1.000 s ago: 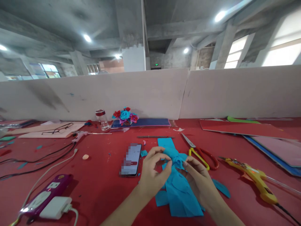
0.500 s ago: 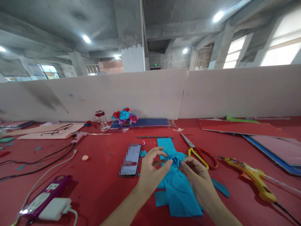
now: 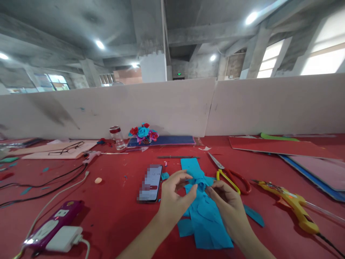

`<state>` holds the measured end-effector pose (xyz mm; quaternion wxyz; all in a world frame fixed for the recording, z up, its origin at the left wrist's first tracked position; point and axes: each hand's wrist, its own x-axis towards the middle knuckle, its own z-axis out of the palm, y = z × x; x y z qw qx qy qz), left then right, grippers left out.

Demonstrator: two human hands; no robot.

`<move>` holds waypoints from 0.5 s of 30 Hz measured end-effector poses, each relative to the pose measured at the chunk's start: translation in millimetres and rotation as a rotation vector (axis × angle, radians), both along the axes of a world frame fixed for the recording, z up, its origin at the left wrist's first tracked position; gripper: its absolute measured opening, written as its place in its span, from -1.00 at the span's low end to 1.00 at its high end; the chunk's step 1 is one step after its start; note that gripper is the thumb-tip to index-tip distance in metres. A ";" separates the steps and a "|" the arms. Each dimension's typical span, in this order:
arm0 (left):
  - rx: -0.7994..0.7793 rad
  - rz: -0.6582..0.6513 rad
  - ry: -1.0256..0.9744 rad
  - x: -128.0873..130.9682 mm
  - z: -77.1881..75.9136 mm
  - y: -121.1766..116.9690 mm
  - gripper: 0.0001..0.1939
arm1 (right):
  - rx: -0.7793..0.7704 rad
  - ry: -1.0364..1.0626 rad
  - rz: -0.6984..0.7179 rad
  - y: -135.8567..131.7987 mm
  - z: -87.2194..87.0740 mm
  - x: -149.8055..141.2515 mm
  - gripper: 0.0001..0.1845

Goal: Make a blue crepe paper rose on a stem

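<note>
Little has shifted since the earlier frame: the blue paper rose [image 3: 201,184] is still pinched between left hand [image 3: 176,194] and right hand [image 3: 228,203] above the counter [image 3: 113,216], apparently half-rolled, and could unravel if the grip slackens.

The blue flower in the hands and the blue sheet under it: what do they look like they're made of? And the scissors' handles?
The blue flower, pinched between left hand and right hand, looks like matte foam or felt: thick soft edges, no shine. The blue sheet matches it, lying flat with clean cut edges. The scissors have glossy red and yellow handles, probably plastic, and grey metal blades.
</note>
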<state>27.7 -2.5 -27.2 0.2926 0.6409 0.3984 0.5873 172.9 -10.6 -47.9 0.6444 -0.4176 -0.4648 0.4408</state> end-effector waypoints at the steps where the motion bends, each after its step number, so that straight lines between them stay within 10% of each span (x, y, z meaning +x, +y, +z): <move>1: 0.031 0.015 0.037 -0.6 -0.7 -0.3 -0.82 | 0.001 0.009 -0.004 0.0 1.2 -0.3 -0.80; 15: 0.005 0.097 0.025 -1.0 2.1 0.7 -0.89 | -0.022 0.000 0.041 0.1 -7.2 -0.6 -0.82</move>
